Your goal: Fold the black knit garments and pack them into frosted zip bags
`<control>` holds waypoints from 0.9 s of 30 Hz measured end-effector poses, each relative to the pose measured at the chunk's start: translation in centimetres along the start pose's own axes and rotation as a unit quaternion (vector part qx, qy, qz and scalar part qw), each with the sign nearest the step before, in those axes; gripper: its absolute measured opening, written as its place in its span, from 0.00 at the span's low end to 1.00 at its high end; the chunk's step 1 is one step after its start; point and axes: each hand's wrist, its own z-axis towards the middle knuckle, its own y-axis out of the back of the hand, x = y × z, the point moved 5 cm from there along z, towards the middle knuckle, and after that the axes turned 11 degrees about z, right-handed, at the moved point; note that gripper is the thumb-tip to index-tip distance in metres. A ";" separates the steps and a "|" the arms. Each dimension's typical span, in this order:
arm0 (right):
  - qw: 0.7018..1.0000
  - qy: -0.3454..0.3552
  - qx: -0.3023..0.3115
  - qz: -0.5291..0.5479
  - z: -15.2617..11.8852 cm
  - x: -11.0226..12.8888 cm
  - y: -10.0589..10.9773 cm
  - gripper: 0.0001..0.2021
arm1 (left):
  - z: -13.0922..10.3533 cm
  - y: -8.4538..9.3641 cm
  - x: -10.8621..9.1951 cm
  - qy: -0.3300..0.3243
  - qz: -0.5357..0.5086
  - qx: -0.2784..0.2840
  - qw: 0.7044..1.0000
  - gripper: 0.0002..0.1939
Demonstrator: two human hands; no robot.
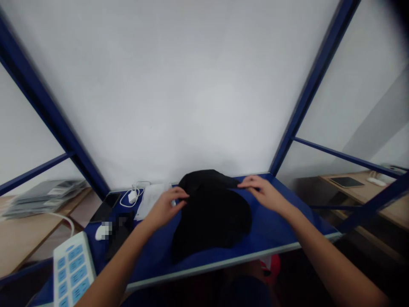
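A piece of black cloth (211, 217), perhaps a garment, lies bunched on the blue tabletop (277, 226). Its dark folds hide what kind it is. At the cloth's upper left edge, my left hand (168, 207) has thumb and fingertips closed on the fabric. My right hand (260, 192) pinches a corner of it at the upper right, drawn out to the side and a little raised.
Left of the cloth are white papers (151, 198), a white charger with cable (132, 196), a dark phone-like slab (111, 200) and a small white object (102, 231). A power strip (73, 268) sits at the front left. Blue posts (315, 85) flank the table before a pale wall.
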 end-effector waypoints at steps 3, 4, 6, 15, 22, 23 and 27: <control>0.995 -0.060 0.045 -0.062 -6.8 -2.3 -5.0 0.13 | -6.6 -4.4 1.6 0.031 0.031 0.077 0.996 0.10; 0.992 -0.087 0.051 -0.078 -8.6 -3.2 -6.4 0.10 | -8.3 -5.3 2.0 0.044 0.034 0.081 0.995 0.11; 0.988 -0.112 0.045 -0.098 -10.8 -4.2 -8.4 0.09 | -10.2 -6.7 2.6 0.068 0.025 0.078 0.994 0.10; 0.960 -0.177 -0.028 -0.215 -5.9 -5.3 -15.1 0.30 | -3.3 -11.8 4.9 0.134 0.227 0.043 0.964 0.20; 0.956 -0.223 0.015 -0.191 -7.1 -6.6 -15.7 0.30 | -4.8 -11.4 6.5 0.227 0.299 0.072 0.924 0.21; 0.959 -0.215 0.001 -0.187 -6.8 -6.3 -15.1 0.28 | -4.7 -11.0 6.0 0.221 0.299 0.053 0.927 0.20; 0.964 -0.173 -0.037 -0.200 -3.3 -5.8 -13.5 0.24 | -2.9 -11.5 4.4 0.173 0.291 0.003 0.941 0.22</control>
